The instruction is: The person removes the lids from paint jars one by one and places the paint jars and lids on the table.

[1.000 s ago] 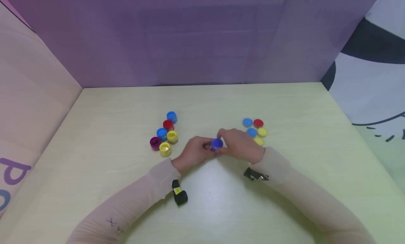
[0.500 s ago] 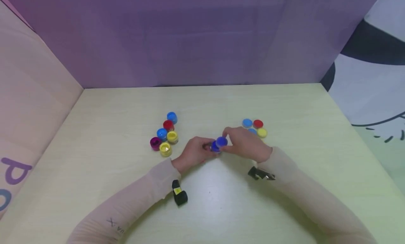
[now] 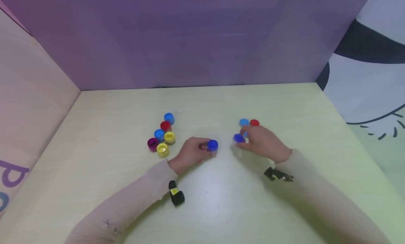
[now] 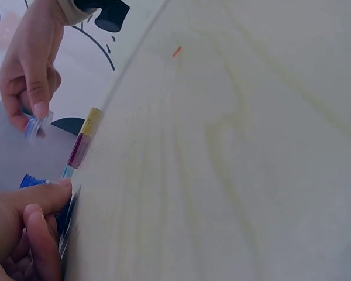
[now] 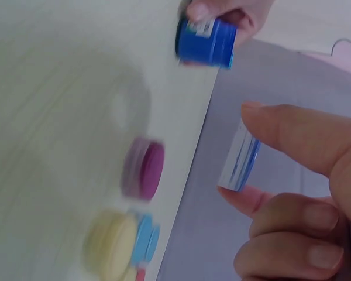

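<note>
My left hand (image 3: 191,153) grips a small open paint jar with dark blue paint (image 3: 212,146), close to the table. In the right wrist view the same jar (image 5: 206,42) shows a label on its side. My right hand (image 3: 265,142) pinches a dark blue lid (image 3: 238,138) between thumb and fingertips, off to the right of the jar. The right wrist view shows this lid (image 5: 241,157) edge-on. Beneath and beyond the right hand lie a light blue lid (image 3: 244,122) and a red lid (image 3: 254,122); the hand covers others.
Open jars stand grouped at left: light blue (image 3: 169,118), red (image 3: 165,126), blue (image 3: 159,135), yellow (image 3: 169,137), purple (image 3: 153,144) and another yellow one. A purple lid (image 5: 143,170) and a yellow lid (image 5: 111,246) appear in the right wrist view. A purple wall (image 3: 190,40) bounds the table.
The dark blue lid has come off the jar and moved right with my right hand, towards the other lids. My left hand keeps the jar in nearly the same place.
</note>
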{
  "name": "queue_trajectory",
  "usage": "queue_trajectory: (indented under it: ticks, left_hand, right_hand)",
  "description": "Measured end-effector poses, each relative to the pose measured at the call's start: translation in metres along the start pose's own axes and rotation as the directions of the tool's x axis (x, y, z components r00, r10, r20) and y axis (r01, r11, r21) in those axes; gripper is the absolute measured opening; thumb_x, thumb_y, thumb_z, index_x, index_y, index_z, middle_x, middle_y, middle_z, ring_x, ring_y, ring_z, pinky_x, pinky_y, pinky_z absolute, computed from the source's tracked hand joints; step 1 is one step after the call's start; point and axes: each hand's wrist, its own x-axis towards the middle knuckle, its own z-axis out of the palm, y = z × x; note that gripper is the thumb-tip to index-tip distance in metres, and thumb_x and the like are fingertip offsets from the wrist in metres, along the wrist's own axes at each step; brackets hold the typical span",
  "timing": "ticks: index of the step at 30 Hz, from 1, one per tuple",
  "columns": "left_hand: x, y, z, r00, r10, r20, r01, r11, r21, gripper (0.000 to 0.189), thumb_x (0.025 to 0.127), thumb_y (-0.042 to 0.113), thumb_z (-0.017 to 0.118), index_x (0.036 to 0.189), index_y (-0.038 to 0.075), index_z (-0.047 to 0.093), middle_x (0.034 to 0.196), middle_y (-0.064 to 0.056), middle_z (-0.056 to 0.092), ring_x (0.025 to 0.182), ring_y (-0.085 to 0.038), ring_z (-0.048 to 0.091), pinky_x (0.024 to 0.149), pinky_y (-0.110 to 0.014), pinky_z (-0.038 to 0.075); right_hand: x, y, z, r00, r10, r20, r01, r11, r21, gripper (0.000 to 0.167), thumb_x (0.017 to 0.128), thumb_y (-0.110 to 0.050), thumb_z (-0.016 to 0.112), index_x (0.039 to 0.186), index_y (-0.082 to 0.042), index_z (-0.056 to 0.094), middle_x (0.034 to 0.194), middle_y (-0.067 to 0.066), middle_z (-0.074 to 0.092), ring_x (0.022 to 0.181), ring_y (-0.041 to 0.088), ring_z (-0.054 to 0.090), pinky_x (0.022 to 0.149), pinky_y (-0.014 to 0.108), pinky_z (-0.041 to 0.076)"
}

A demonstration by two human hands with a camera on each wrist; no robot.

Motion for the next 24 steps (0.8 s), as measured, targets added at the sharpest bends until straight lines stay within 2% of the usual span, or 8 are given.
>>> queue_trajectory:
  ticks: [3, 6, 11, 19, 24]
  left_hand:
    - [-0.001, -0.001, -0.001, 1.0, 0.007, -0.001, -0.007, 1.0, -0.012, 0.051, 0.081, 0.023, 0.075, 0.129, 0.015, 0.058, 0.072, -0.004, 0.06, 0.052, -0.014, 0.051, 0.052, -0.025, 0.043]
    - [-0.004, -0.002, -0.001, 1.0, 0.022, -0.001, -0.022, 1.0, -0.018, 0.048, 0.082, 0.023, 0.074, 0.127, 0.015, 0.06, 0.068, -0.003, 0.058, 0.05, -0.014, 0.049, 0.052, -0.025, 0.041]
    - [-0.009, -0.004, -0.004, 0.999, 0.035, -0.001, -0.035, 0.999, -0.025, 0.041, 0.083, 0.024, 0.073, 0.122, 0.017, 0.063, 0.065, -0.003, 0.056, 0.049, -0.014, 0.048, 0.053, -0.026, 0.041]
    - [-0.022, -0.008, -0.012, 0.998, 0.023, -0.054, -0.023, 1.0, -0.012, 0.038, 0.082, 0.021, 0.074, 0.119, 0.017, 0.065, 0.067, -0.002, 0.055, 0.049, -0.015, 0.048, 0.052, -0.026, 0.041]
    - [-0.029, -0.009, -0.015, 0.995, 0.024, -0.096, -0.021, 0.999, 0.031, 0.036, 0.082, 0.021, 0.074, 0.117, 0.018, 0.066, 0.064, -0.002, 0.055, 0.049, -0.015, 0.049, 0.05, -0.025, 0.041]
  right_hand:
    - [-0.006, 0.011, -0.004, 1.0, 0.013, -0.015, -0.012, 1.0, 0.009, 0.036, 0.082, -0.023, 0.073, 0.104, 0.002, 0.059, 0.053, -0.004, 0.038, 0.048, 0.012, 0.037, 0.049, 0.025, 0.031]
    - [-0.013, 0.022, -0.007, 0.997, 0.081, 0.003, -0.081, 0.997, 0.015, 0.039, 0.083, -0.024, 0.072, 0.108, 0.002, 0.058, 0.052, -0.003, 0.033, 0.049, 0.013, 0.036, 0.049, 0.025, 0.03]
    - [-0.023, 0.036, -0.013, 0.984, 0.177, 0.025, -0.177, 0.984, 0.005, 0.044, 0.084, -0.026, 0.071, 0.113, 0.004, 0.056, 0.053, 0.0, 0.038, 0.05, 0.015, 0.039, 0.05, 0.027, 0.033]
    - [-0.027, 0.047, -0.012, 0.972, 0.224, 0.068, -0.225, 0.974, 0.001, 0.047, 0.085, -0.027, 0.07, 0.114, 0.006, 0.054, 0.057, 0.001, 0.046, 0.056, 0.016, 0.044, 0.053, 0.028, 0.037]
    - [-0.029, 0.054, -0.013, 0.971, 0.23, 0.064, -0.229, 0.973, -0.019, 0.047, 0.085, -0.028, 0.07, 0.113, 0.006, 0.055, 0.059, 0.002, 0.047, 0.056, 0.016, 0.045, 0.053, 0.028, 0.037]
